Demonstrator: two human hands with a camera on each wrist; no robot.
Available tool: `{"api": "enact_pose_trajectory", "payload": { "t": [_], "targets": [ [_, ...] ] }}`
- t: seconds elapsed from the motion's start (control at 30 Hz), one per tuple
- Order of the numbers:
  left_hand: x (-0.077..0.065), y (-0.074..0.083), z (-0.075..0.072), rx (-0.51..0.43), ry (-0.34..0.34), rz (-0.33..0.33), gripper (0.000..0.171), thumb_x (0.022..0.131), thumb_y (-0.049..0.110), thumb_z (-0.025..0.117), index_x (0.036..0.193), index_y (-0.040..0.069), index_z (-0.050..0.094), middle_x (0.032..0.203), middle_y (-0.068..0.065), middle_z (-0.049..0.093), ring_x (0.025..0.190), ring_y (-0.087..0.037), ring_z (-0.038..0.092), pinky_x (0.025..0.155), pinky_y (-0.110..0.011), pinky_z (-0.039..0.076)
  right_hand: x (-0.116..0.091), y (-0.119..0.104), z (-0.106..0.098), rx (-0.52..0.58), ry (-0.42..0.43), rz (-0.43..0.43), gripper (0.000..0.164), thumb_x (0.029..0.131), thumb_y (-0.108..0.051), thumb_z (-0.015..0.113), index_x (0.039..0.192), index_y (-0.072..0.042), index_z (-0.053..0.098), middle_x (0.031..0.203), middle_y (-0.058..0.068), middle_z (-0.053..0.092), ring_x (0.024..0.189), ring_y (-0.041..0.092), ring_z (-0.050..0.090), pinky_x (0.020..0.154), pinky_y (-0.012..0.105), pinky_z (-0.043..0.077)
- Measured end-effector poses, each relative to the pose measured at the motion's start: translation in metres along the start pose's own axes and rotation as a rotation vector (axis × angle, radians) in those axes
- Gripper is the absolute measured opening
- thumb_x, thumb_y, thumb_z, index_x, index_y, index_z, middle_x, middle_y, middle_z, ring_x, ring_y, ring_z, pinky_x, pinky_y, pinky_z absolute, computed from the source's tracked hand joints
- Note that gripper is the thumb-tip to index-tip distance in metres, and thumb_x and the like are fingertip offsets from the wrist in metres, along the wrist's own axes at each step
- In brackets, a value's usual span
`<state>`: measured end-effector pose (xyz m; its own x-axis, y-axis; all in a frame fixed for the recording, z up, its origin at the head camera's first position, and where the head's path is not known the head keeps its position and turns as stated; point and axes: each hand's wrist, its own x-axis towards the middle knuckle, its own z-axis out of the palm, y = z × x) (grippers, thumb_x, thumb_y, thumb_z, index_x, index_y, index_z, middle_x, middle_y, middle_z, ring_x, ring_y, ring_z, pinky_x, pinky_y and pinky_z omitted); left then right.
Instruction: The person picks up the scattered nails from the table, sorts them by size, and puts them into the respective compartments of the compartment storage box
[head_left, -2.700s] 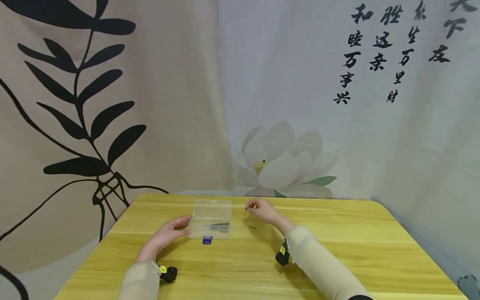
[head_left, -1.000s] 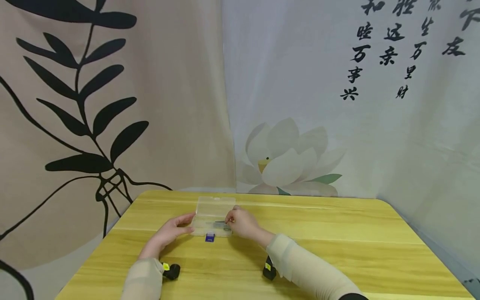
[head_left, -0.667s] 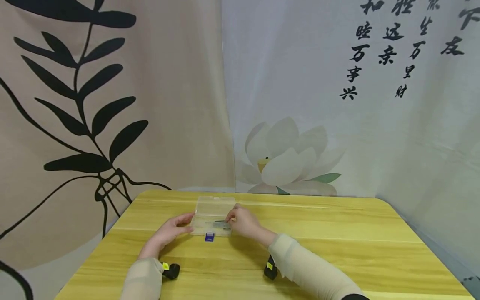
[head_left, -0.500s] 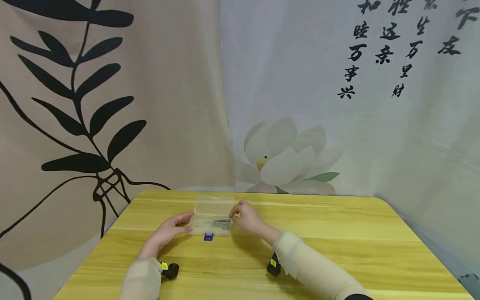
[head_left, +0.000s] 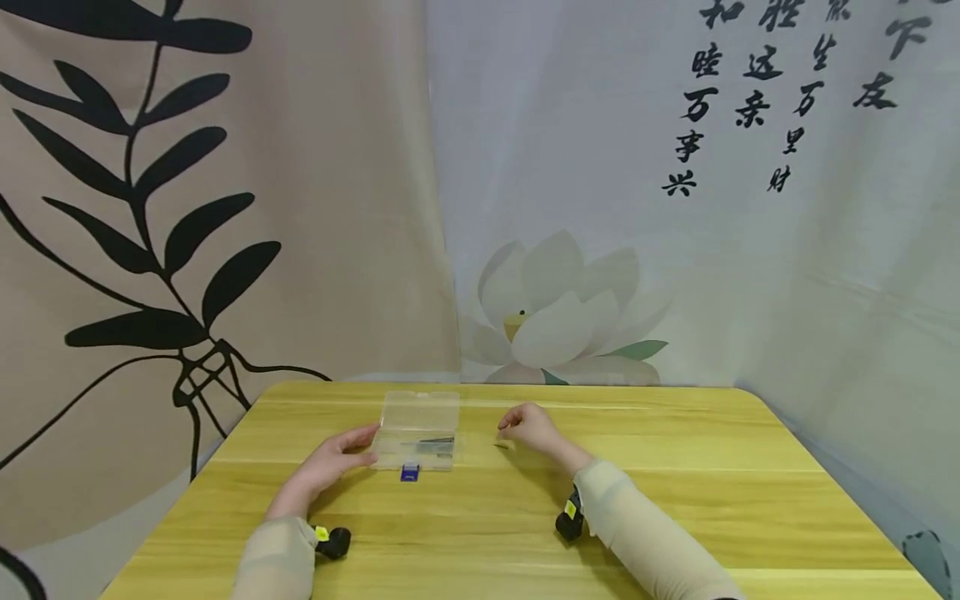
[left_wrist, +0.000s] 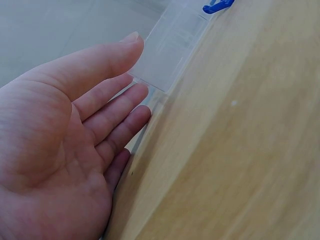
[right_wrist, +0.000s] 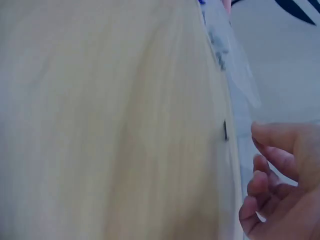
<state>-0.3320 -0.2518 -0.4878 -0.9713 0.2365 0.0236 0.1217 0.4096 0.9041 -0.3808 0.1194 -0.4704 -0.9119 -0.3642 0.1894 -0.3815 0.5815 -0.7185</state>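
Observation:
A clear plastic box (head_left: 420, 410) stands on the table with its lid raised and a blue clasp (head_left: 409, 472) hanging at the front. Thin dark metal pieces (head_left: 437, 442) lie in its right part. My left hand (head_left: 330, 461) is at the box's left side; in the left wrist view its nearly straight fingers and thumb reach the box's end (left_wrist: 167, 55). One short, thin dark piece (right_wrist: 226, 130) lies on the table right of the box. Just above it hovers my right hand (head_left: 531, 427), fingers loosely bent, thumb close to the index finger, nothing visible between them.
The wooden table (head_left: 450, 542) reaches back to a hanging cloth (head_left: 360, 208) printed with leaves, a lotus and writing. Black wrist cameras (head_left: 333, 543) sit under both forearms.
My right hand pinched a thin piece earlier and carried it left over the box's right part. Without it, the hand is now back over the piece on the table. My left hand stayed by the box.

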Motion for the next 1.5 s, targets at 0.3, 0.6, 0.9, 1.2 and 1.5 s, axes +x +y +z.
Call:
{"api": "enact_pose_trajectory", "payload": {
  "t": [0.3, 0.6, 0.9, 1.2, 1.5],
  "targets": [
    [-0.001, -0.001, 0.001, 0.007, -0.005, 0.003, 0.064, 0.091, 0.020, 0.069, 0.145, 0.001, 0.042, 0.145, -0.024, 0.042, 0.132, -0.041, 0.038, 0.107, -0.057, 0.029, -0.008, 0.014, -0.009, 0.081, -0.063, 0.066, 0.009, 0.088, -0.010, 0.071, 0.093, -0.004, 0.077, 0.095, 0.004, 0.073, 0.095, 0.020, 0.064, 0.085, 0.040, 0.051],
    [-0.002, -0.001, 0.001, 0.012, 0.002, -0.005, 0.064, 0.091, 0.021, 0.069, 0.146, 0.003, 0.042, 0.145, -0.024, 0.042, 0.132, -0.041, 0.038, 0.107, -0.057, 0.029, -0.009, 0.019, -0.008, 0.155, -0.136, 0.117, 0.011, 0.082, -0.009, 0.077, 0.093, -0.008, 0.078, 0.097, 0.001, 0.073, 0.097, 0.018, 0.063, 0.091, 0.040, 0.049],
    [-0.001, 0.000, 0.002, 0.016, 0.002, -0.008, 0.064, 0.091, 0.022, 0.070, 0.146, 0.004, 0.043, 0.144, -0.023, 0.043, 0.131, -0.040, 0.038, 0.108, -0.057, 0.029, -0.010, 0.017, -0.006, 0.102, -0.131, 0.083, 0.008, 0.080, -0.009, 0.079, 0.088, -0.007, 0.078, 0.092, 0.002, 0.073, 0.093, 0.018, 0.064, 0.090, 0.041, 0.049],
    [-0.002, -0.001, 0.002, 0.028, -0.005, -0.003, 0.064, 0.091, 0.022, 0.069, 0.146, 0.003, 0.041, 0.146, -0.023, 0.041, 0.133, -0.041, 0.037, 0.108, -0.057, 0.028, -0.008, 0.016, -0.004, 0.086, -0.113, 0.099, 0.006, 0.080, -0.010, 0.079, 0.085, -0.007, 0.079, 0.087, 0.000, 0.073, 0.088, 0.013, 0.063, 0.092, 0.042, 0.048],
    [-0.001, -0.001, 0.000, 0.022, -0.004, -0.004, 0.065, 0.092, 0.023, 0.069, 0.147, 0.004, 0.040, 0.146, -0.023, 0.041, 0.134, -0.041, 0.035, 0.109, -0.058, 0.027, -0.011, 0.016, -0.004, 0.084, -0.101, 0.126, 0.006, 0.082, -0.009, 0.076, 0.086, -0.004, 0.077, 0.089, 0.000, 0.070, 0.090, 0.016, 0.061, 0.091, 0.043, 0.047]
  ]
}}
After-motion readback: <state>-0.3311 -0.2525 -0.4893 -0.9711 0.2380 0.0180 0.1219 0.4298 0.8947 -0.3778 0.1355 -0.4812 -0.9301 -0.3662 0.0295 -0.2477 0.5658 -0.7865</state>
